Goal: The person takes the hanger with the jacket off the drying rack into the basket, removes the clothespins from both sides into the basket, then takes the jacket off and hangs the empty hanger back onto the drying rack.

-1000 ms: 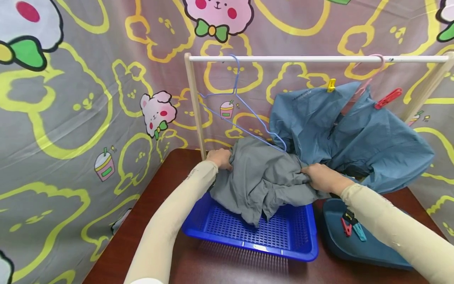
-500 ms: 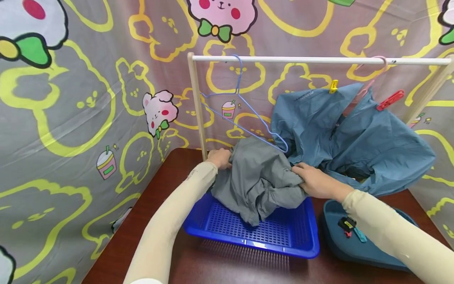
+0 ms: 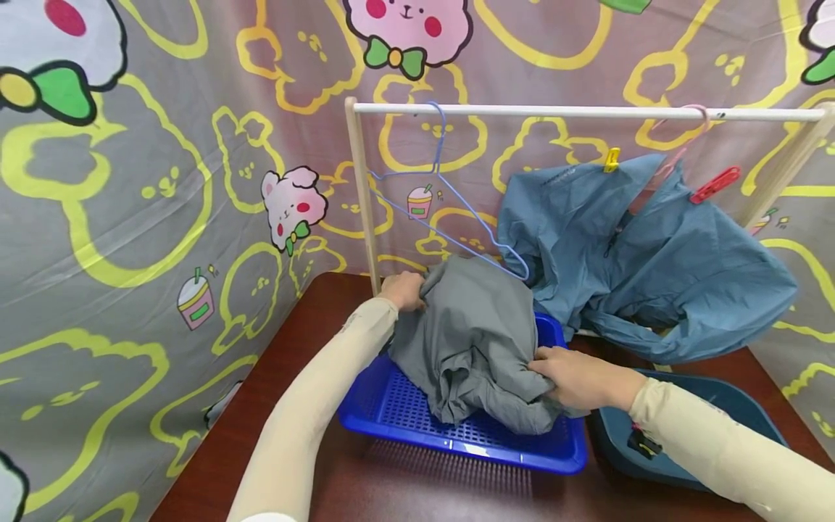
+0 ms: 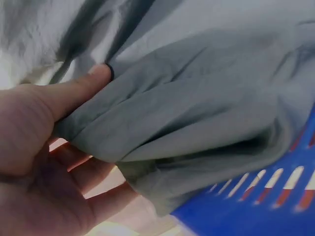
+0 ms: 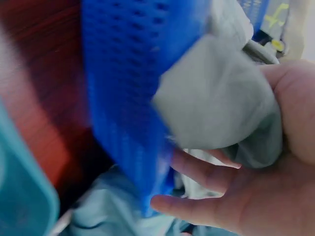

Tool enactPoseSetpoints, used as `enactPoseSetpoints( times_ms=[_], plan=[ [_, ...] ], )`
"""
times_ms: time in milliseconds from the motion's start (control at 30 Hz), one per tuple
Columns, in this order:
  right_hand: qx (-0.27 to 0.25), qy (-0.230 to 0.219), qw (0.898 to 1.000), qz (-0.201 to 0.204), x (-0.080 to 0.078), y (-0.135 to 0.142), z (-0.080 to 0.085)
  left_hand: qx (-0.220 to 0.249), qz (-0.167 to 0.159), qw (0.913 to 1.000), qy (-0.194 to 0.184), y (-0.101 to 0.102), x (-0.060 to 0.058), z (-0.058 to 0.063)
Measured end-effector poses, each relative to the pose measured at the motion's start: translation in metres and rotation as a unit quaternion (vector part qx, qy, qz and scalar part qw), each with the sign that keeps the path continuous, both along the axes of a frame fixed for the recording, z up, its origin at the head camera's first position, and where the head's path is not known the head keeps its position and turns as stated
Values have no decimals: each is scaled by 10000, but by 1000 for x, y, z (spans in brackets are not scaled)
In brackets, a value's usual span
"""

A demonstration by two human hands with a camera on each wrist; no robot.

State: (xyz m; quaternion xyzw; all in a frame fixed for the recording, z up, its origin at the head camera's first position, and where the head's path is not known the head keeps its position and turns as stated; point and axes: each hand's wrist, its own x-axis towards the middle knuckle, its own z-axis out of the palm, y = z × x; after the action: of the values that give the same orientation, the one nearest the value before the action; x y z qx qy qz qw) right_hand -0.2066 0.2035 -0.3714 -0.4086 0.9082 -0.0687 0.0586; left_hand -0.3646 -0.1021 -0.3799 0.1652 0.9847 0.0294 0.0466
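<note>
A crumpled grey garment (image 3: 479,326) lies over the blue plastic basket (image 3: 457,442), its lower folds hanging inside. My left hand (image 3: 403,291) pinches the garment's left edge; in the left wrist view the thumb presses on the grey cloth (image 4: 197,108) with fingers beneath it. On the opposite side my right hand (image 3: 574,373) grips the right edge, low over the basket's right rim. In the right wrist view a fold of the grey cloth (image 5: 216,93) sits between thumb and fingers. Part of the right fingers is hidden by cloth.
A blue hanger (image 3: 450,188) hangs from the white rail (image 3: 554,111) just above the garment. Right of it, a blue garment (image 3: 691,268) hangs on a pink hanger with a yellow clip (image 3: 611,160) and a red clip (image 3: 715,185). A teal bin (image 3: 665,467) stands beside the basket.
My right hand has moved left, then down toward the basket, bringing the garment's right edge with it. The cloth is bunched lower inside the basket. My left hand stays nearly in place.
</note>
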Motion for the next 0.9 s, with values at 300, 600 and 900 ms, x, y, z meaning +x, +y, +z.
enactPoseSetpoints(
  times_ms=[300, 600, 900],
  plan=[
    [22, 206, 9996, -199, -5, 14, -23, 1282, -125, 9883, 820, -8, 12, 15],
    [-13, 576, 9983, -73, -9, 14, -30, 2002, -716, 9708, 1114, -17, 45, 47],
    [-27, 554, 9984, -64, -7, 14, -28, -179, -2445, 9690, -314, 6, 85, 12]
  ],
)
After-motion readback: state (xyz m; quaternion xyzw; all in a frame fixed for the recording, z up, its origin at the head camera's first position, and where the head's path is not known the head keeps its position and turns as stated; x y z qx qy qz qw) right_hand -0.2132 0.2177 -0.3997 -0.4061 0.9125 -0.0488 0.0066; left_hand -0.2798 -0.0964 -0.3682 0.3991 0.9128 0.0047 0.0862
